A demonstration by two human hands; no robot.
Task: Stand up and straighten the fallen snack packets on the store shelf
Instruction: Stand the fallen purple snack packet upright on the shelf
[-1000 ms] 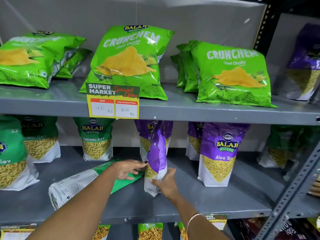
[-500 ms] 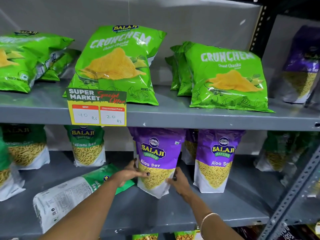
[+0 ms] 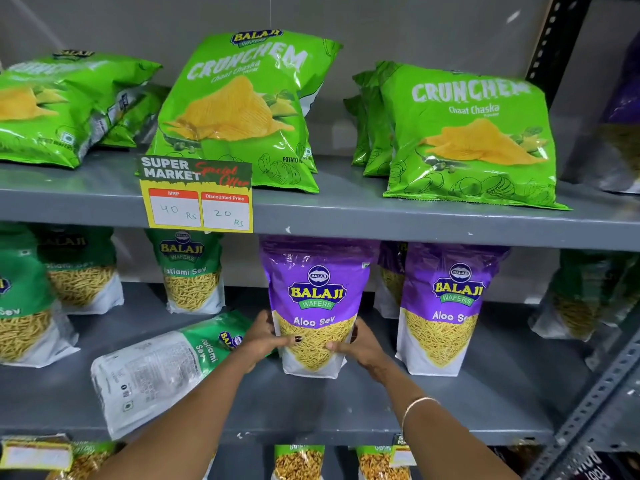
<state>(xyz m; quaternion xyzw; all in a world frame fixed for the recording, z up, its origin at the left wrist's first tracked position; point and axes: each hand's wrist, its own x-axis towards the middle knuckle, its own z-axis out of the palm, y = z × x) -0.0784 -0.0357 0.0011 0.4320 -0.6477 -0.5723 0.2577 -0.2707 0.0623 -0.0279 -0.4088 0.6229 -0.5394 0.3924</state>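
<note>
A purple Aloo Sev packet (image 3: 317, 296) stands upright on the middle shelf (image 3: 346, 407), its front facing me. My left hand (image 3: 263, 337) grips its lower left side and my right hand (image 3: 360, 344) grips its lower right side. Just to the left, a green Ratlami Sev packet (image 3: 162, 368) lies flat on its face, back label up, partly under my left forearm. A second purple Aloo Sev packet (image 3: 440, 306) stands upright to the right.
Green Ratlami Sev packets (image 3: 192, 271) stand at the back left of the middle shelf. Crunchem chip bags (image 3: 239, 109) lean on the upper shelf behind a price tag (image 3: 197, 199). A perforated metal upright (image 3: 588, 403) runs at the right.
The purple packet went from edge-on to facing front and upright. Both hands moved from its base to its two sides. The camera came closer.
</note>
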